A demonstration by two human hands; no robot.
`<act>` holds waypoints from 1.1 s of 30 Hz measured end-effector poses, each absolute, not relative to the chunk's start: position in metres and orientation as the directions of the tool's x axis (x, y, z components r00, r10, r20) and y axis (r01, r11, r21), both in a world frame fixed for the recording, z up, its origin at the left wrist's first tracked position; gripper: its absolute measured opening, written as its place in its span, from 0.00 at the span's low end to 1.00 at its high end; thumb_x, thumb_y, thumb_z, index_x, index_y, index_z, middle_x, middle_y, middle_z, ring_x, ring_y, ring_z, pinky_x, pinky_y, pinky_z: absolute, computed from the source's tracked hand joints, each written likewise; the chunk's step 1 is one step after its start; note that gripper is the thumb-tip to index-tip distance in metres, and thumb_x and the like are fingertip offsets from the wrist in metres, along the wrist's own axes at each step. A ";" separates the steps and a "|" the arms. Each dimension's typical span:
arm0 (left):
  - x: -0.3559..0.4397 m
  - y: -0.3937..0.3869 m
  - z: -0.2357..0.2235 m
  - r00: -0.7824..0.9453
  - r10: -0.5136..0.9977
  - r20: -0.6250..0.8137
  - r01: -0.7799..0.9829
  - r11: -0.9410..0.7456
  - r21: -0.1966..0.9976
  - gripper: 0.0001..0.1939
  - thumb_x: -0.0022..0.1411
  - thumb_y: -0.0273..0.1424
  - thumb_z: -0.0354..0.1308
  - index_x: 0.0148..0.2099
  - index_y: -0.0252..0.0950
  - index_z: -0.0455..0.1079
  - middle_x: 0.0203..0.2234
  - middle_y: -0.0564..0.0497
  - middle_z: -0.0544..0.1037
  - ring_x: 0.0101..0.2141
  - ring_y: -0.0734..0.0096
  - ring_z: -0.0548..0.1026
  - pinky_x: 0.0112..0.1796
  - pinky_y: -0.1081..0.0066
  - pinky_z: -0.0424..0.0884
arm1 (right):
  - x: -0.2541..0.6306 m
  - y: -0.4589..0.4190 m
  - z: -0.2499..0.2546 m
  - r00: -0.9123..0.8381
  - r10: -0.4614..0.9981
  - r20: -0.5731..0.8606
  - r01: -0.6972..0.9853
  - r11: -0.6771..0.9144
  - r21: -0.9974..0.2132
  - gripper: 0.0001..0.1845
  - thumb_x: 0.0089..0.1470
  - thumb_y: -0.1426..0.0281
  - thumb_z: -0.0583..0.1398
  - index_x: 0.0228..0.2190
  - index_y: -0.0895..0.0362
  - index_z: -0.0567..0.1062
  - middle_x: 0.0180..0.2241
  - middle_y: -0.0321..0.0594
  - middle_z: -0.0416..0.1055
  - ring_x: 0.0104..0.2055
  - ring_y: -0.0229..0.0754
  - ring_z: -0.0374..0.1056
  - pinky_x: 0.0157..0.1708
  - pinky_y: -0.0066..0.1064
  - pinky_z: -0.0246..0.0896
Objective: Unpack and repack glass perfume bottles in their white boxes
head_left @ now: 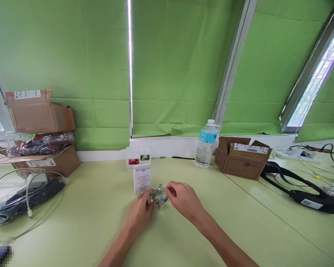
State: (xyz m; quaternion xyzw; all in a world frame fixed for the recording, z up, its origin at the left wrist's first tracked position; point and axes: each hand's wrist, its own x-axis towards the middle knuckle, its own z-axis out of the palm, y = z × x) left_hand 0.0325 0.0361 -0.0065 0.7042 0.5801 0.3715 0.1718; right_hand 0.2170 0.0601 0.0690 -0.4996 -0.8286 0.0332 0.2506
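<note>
Head view showed the left hand (pixel 139 216) and right hand (pixel 183 200) with their fingers (pixel 169 191) curled closely, gripping a round silver container (pixel 159 194) between them, a small silver cylinder (pixel 161 206) on the desk (pixel 217 230) just below the fingers, and a white printed carton (pixel 142 179) just beyond them.

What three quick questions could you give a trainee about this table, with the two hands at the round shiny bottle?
1. Which is nearer the white printed carton beyond the round shiny bottle: the left hand or the right hand?
2. True or false: the blue-labelled water bottle lies on its side.
3. What colour is the fabric blind behind the table?

Key: 1. The left hand. 2. False, it stands upright. 3. Green.
</note>
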 end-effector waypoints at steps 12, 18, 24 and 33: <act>0.029 0.037 -0.007 0.033 0.938 0.344 0.682 -0.272 0.678 0.17 0.64 0.33 0.49 0.55 0.43 0.66 0.43 0.49 0.76 0.37 0.67 0.73 0.36 0.72 0.68 | 0.195 0.052 0.034 -0.368 0.909 0.198 0.891 0.405 -0.203 0.09 0.55 0.64 0.58 0.33 0.53 0.77 0.32 0.40 0.78 0.33 0.45 0.73 0.28 0.28 0.52; 0.030 0.036 -0.006 0.017 0.945 0.325 0.686 -0.248 0.684 0.17 0.64 0.33 0.50 0.55 0.45 0.66 0.43 0.50 0.76 0.38 0.67 0.74 0.36 0.72 0.68 | 0.215 0.056 0.053 -0.361 0.869 0.337 0.787 0.479 -0.390 0.10 0.55 0.69 0.55 0.28 0.54 0.76 0.30 0.39 0.76 0.34 0.42 0.70 0.33 0.30 0.58; 0.031 0.038 -0.007 0.012 0.942 0.336 0.674 -0.256 0.693 0.17 0.64 0.33 0.50 0.54 0.42 0.66 0.44 0.47 0.76 0.36 0.68 0.74 0.36 0.72 0.69 | 0.222 0.064 0.060 -0.228 0.825 0.518 0.537 0.550 -0.640 0.16 0.57 0.61 0.55 0.46 0.53 0.71 0.38 0.41 0.75 0.33 0.41 0.69 0.32 0.31 0.66; 0.029 0.039 -0.010 0.045 0.942 0.332 0.684 -0.272 0.677 0.18 0.64 0.34 0.49 0.56 0.42 0.65 0.44 0.47 0.75 0.36 0.68 0.73 0.36 0.72 0.69 | 0.201 0.074 0.059 -0.271 0.758 0.593 0.491 0.639 -0.592 0.11 0.60 0.63 0.55 0.41 0.52 0.72 0.37 0.37 0.75 0.32 0.38 0.69 0.31 0.29 0.66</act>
